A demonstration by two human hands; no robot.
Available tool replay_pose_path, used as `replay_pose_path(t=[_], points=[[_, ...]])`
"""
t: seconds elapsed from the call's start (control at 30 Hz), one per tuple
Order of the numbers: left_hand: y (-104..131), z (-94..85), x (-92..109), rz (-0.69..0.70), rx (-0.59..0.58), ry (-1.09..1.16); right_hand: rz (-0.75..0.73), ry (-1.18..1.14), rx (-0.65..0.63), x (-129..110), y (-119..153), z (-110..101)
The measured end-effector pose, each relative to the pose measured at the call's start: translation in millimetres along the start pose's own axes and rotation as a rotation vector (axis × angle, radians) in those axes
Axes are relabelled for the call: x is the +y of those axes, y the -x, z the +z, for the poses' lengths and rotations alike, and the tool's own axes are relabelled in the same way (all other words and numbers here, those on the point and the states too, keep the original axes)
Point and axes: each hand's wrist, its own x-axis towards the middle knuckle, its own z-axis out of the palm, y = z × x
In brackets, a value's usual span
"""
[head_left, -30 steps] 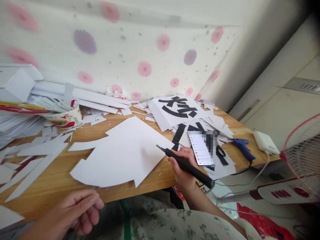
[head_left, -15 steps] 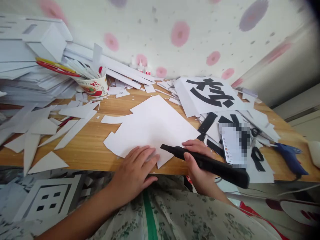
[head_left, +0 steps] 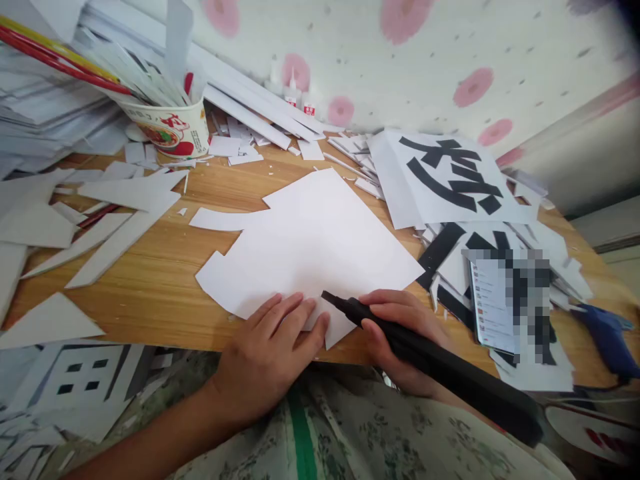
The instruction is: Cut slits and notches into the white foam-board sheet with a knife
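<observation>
An irregularly cut white sheet (head_left: pixel 310 247) lay flat on the wooden tabletop (head_left: pixel 160 310), a curved tongue reaching out from its left side. On the sheet's near edge rested the left hand (head_left: pixel 273 353), its fingers extended and slightly apart, pressing from above and grasping nothing. At the sheet's near right edge, the right hand (head_left: pixel 415 311) had its fingers wrapped around a long black handheld tool (head_left: pixel 445 373); the tool's narrow dark tip was over the sheet, close beside the left fingertips, though whether it touched the surface could not be told. To the sheet's right lay a smartphone (head_left: pixel 493 303) on black-printed paper, and farther right a blue glue gun (head_left: pixel 607 340). Beyond the sheet's far right edge, a printed paper (head_left: pixel 450 177) bore a bold black Chinese character over a heap of offcuts. Behind the sheet, toward the left, stood a noodle cup (head_left: pixel 173 133) packed with thin strips, with small glue bottles (head_left: pixel 291 97) to the cup's right, near the wall. Left of the sheet were scattered white offcuts, among them a triangular piece (head_left: pixel 53 320).
</observation>
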Motion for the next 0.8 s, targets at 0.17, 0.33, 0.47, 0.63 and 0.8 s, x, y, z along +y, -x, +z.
replay_pose_path(t=[0.17, 0.33, 0.47, 0.63, 0.8], points=[[-2.6, -1.9, 0.8, 0.036, 0.034, -0.042, -0.021, 0.024, -0.029, 1.5, -1.9, -2.4], [-2.2, -1.6, 0.6, 0.03, 0.029, -0.047, -0.02, 0.031, -0.096, 0.2, -7.5, -6.9], [-2.5, -1.5, 1.1, 0.035, 0.027, -0.046, 0.017, 0.02, -0.173, 0.9, -18.0, -6.1], [-2.7, -2.5, 1.0, 0.032, 0.047, -0.038, 0.054, -0.028, -0.241, 4.6, -23.1, -0.5], [-3.9, -1.8, 0.3, 0.023, 0.04, -0.036, 0.104, 0.068, -0.198, 3.0, -18.9, -1.4]])
